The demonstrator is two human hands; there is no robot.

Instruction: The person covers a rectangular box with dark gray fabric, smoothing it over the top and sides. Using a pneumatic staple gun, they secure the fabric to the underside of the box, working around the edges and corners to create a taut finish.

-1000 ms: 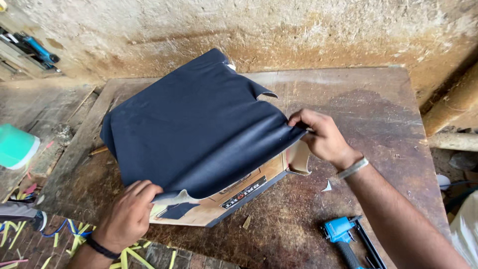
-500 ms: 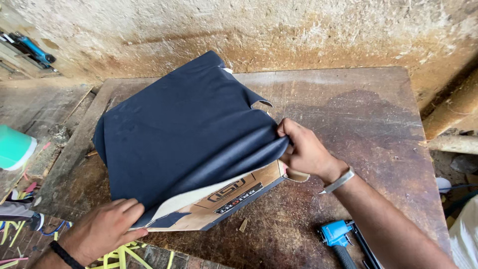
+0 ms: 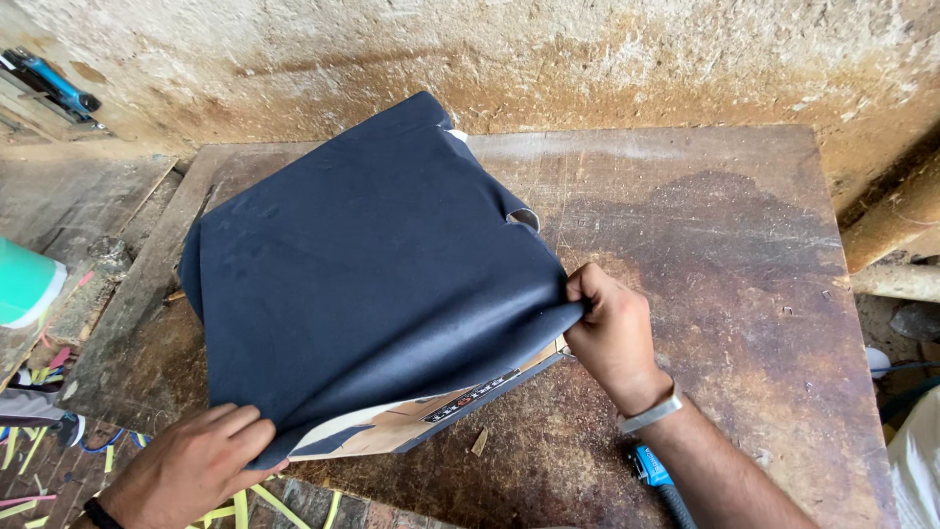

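A dark navy fabric sheet (image 3: 362,284) is stretched over a flat cardboard-backed panel (image 3: 387,431) lying on the worn brown workbench (image 3: 705,255). My right hand (image 3: 609,333) pinches and pulls the fabric's right edge over the panel's corner. At the near left corner my left hand (image 3: 196,470) presses down on the fabric and the panel, fingers spread flat. A metal bracelet circles my right wrist, and a dark band sits on my left one.
A blue stapler-like power tool (image 3: 651,470) lies near the bench's front edge under my right forearm. A teal object (image 3: 24,284) is at the far left. Yellow strips (image 3: 264,504) litter the floor. A rough plaster wall (image 3: 548,59) rises behind the bench.
My right hand has drawn the fabric edge tighter toward the panel's right corner. My left hand slid from the panel's edge down to its near left corner.
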